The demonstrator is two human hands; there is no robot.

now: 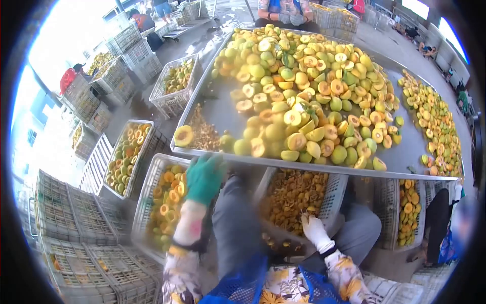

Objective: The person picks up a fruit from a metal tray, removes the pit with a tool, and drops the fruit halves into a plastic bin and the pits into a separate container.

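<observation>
Halved fruit, yellow-green outside and orange at the cut face, heaped on a long metal table and spilling toward its near edge. Judged firm-skinned but soft and wet at the cut side, light singly, slippery with juice, easily bruised if squeezed; best taken across the rounded skin side with fingertips, not pressed at the hollow. Far too many halves on the table to count; a second, thinner spread along the table's right end. Left hand in a green glove, raised just below the table's near edge above a white crate of orange-faced halves; grip loosely curled, blurred, so cannot tell whether anything is in it. Right hand in a white glove, lowered at the near rim of a middle crate filled with small brownish pieces, perhaps pits or trimmings; fingers bunched together, contents too small to tell. Four filled crates under and beside the near edge: the two named, one further left with greenish halves, one at right. One more crate of fruit beyond the table's left corner. Stacks of empty crates at lower left. Another person's gloved hands at the table's far end.
</observation>
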